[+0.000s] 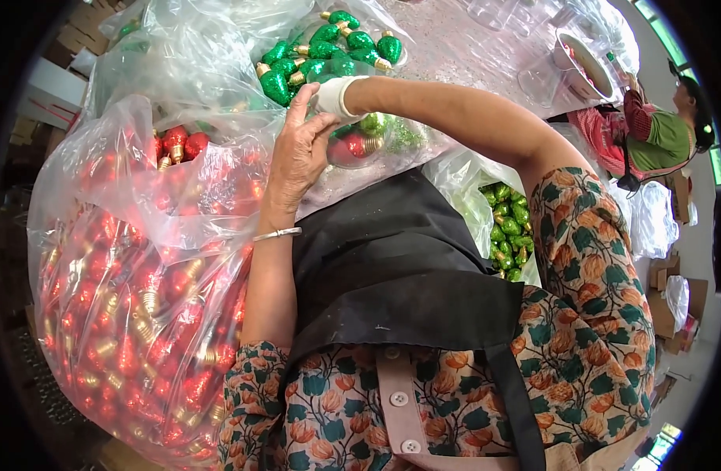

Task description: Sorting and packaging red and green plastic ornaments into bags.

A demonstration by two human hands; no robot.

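Clear plastic gleams here: a rounded container [355,163], glittery red bulb [346,147] with a gold base showing beside green, right of the bare left hand [299,153]. That hand's thumb and forefinger reach toward the white-gloved right hand [338,96], curled close; what either pinches, I can't tell.

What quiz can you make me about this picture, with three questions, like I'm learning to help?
1. True or false: red bulbs fill a big clear bag on the person's left.
2. Which hand wears a white covering?
A) left hand
B) right hand
3. Fill in the colour: the pile of bulbs near the picture's top is ____.

Key: 1 true; 2 B; 3 green
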